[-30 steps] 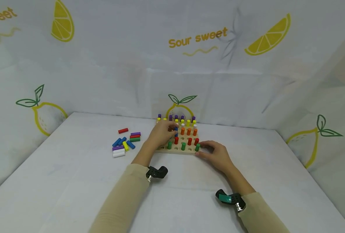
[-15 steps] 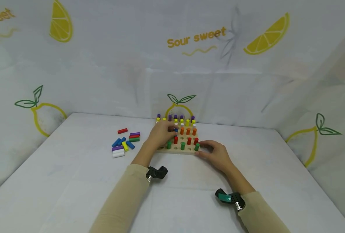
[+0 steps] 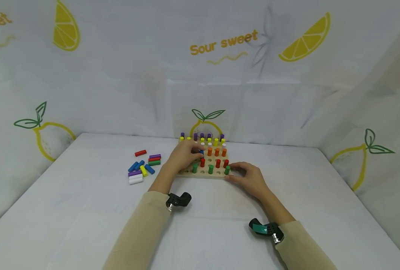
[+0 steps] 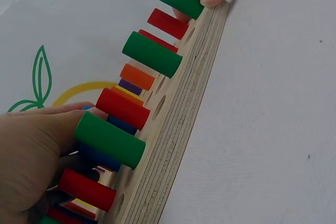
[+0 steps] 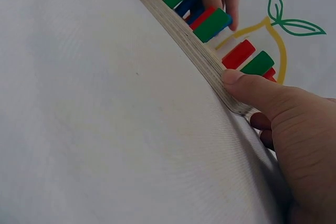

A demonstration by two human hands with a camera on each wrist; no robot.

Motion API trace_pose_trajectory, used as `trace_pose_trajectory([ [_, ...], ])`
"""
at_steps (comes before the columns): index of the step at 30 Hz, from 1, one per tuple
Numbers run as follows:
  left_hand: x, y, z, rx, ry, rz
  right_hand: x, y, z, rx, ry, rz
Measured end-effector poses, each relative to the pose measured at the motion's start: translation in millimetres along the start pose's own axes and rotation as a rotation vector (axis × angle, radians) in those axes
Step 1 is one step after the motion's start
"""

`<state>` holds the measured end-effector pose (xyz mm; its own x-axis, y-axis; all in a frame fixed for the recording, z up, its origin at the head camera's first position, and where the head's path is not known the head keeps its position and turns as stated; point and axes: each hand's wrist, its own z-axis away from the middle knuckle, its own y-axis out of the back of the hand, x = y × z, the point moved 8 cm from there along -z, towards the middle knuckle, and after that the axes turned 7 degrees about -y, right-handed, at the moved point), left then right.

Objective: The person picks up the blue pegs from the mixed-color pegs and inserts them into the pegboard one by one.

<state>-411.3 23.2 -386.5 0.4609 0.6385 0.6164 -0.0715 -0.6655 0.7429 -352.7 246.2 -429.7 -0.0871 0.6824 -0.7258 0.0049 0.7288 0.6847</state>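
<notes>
A wooden pegboard [image 3: 201, 176] stands on the table, with rows of purple, yellow, white, orange, red and green pegs upright in its holes. My left hand [image 3: 183, 154] reaches over the board's left part and pinches a blue peg [image 3: 201, 153] between thumb and fingers, in line with the orange pegs. Its palm hides part of the left rows. At the front right corner, my right hand [image 3: 250, 178] grips the board, thumb on the front edge [image 5: 184, 40] and fingers round the side, close to a green corner peg [image 3: 227, 170].
Left of the board lie loose pegs: a red peg [image 3: 140, 153] apart at the back, a green peg [image 3: 154, 163], a yellow peg [image 3: 143, 171], white pegs [image 3: 136, 180] and several blue and purple ones. A lemon-printed cloth [image 3: 125, 93] hangs behind the table.
The blue peg under my left fingers sits lower than a second ago, less of it showing above the board. My right hand stays at the corner. The head view has shifted slightly.
</notes>
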Motion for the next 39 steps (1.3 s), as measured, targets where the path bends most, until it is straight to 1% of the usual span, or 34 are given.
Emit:
trace_pose_trajectory([
  [4,1.4,-0.1,-0.4,-0.003,-0.019,-0.011,-2.0,0.6,-0.1,-0.001,-0.004,0.012],
  [7,2.8,-0.1,-0.6,-0.003,-0.019,-0.012,-2.2,1.6,0.5,0.000,-0.010,0.018],
  [10,1.6,-0.8,-0.4,-0.004,-0.015,-0.020,-1.7,1.8,1.0,-0.003,-0.009,0.015],
  [16,-0.6,-2.3,-0.9,-0.016,-0.031,-0.027,-0.5,1.4,1.6,0.008,0.006,0.018],
  [22,-3.8,-2.1,1.4,-0.029,-0.014,-0.018,-0.8,-0.9,3.6,0.004,-0.001,0.001],
  [31,-3.4,-3.0,1.0,-0.001,-0.020,-0.009,0.0,-1.5,3.1,0.008,-0.001,0.009],
  [39,-1.2,-3.2,-0.6,0.001,-0.005,-0.045,-1.3,0.2,1.2,0.016,0.017,0.010],
])
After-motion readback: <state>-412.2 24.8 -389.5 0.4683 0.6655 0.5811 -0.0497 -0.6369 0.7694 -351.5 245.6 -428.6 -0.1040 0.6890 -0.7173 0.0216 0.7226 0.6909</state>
